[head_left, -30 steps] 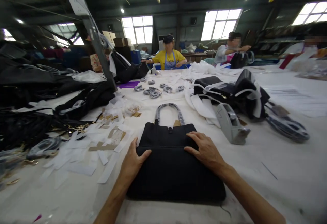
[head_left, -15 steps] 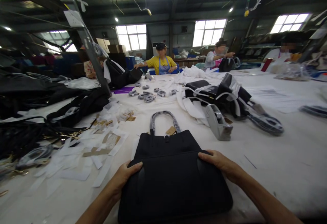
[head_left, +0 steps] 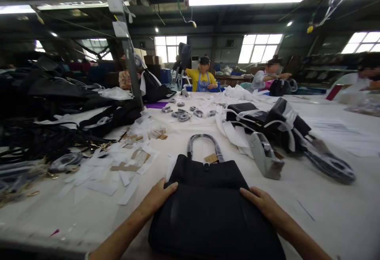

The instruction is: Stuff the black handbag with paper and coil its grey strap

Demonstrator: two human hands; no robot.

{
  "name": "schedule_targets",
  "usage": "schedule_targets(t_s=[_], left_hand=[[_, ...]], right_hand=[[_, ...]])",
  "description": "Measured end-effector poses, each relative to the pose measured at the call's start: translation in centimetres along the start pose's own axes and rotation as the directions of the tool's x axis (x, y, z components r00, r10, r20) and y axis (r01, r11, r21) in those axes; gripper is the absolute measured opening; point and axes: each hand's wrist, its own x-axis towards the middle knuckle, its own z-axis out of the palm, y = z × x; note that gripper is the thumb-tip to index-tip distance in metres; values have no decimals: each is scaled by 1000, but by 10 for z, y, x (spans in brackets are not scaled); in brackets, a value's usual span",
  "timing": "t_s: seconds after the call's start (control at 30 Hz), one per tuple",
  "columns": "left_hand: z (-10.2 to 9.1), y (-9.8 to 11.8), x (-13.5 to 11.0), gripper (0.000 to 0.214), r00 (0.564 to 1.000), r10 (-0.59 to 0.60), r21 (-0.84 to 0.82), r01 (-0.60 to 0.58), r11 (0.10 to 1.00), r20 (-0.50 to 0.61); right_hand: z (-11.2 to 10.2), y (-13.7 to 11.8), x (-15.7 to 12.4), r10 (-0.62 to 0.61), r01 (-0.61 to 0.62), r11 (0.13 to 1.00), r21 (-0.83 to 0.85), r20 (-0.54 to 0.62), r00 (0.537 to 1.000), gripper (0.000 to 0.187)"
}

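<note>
Right up close, the black bag (head_left: 210, 222) spreads between the two hands, its broad base on the wearer's side of the fingers. Left hand (head_left: 158, 197) on one edge, right hand (head_left: 265, 204) on the other: neither's nearer, both touch! Thumbs lie on top, the other fingers fold round the sides, so it looks clamped from both flanks, though the undersides are hidden. Here's the key line: base to handle, the bag points away from the wearer, straight between the fingers. Just beyond them, the wrapped handle (head_left: 204, 136) arches over the surface (head_left: 341, 212), brown tag (head_left: 211, 158) inside its loop. Past the right fingers, a grey tape dispenser (head_left: 264, 155); well beyond both hands, coiled straps (head_left: 184, 117).
</note>
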Motion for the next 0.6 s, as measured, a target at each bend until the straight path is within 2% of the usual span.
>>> schedule_targets(t_s=[0.07,0.13,0.2,0.23,0.3,0.37,0.43,0.47,0.53,0.6], left_hand=[[3,3,4,56,972,192,349,-135,927,-135],[10,10,10,62,883,434,566,-268,780,-180],[21,20,20,65,785,609,663,-396,635,-115],[26,25,26,63,750,659,680,-456,574,-54],[37,32,42,55,713,696,668,-560,490,88],[46,33,56,52,713,676,626,-617,478,186],[53,29,66,51,728,651,589,-628,509,215],[56,27,70,50,735,646,576,-625,527,206],[59,22,74,50,730,659,546,-633,549,184],[59,17,76,48,707,691,516,-652,555,150]], right_hand=[[-1,1,10,-61,51,983,-176,-52,997,51],[-2,3,19,-113,81,942,-326,-82,990,52],[-4,4,27,-146,97,890,-445,-78,986,53],[-5,1,31,-157,102,859,-501,-69,985,52],[-6,-13,36,-181,107,797,-595,-65,981,49],[3,-43,40,-298,151,720,-677,-105,949,46],[27,-87,44,-514,254,617,-745,-138,847,50],[44,-111,47,-582,311,590,-745,-126,803,48],[86,-155,55,-674,446,551,-706,-61,736,39],[128,-183,69,-731,587,507,-631,46,681,26]])
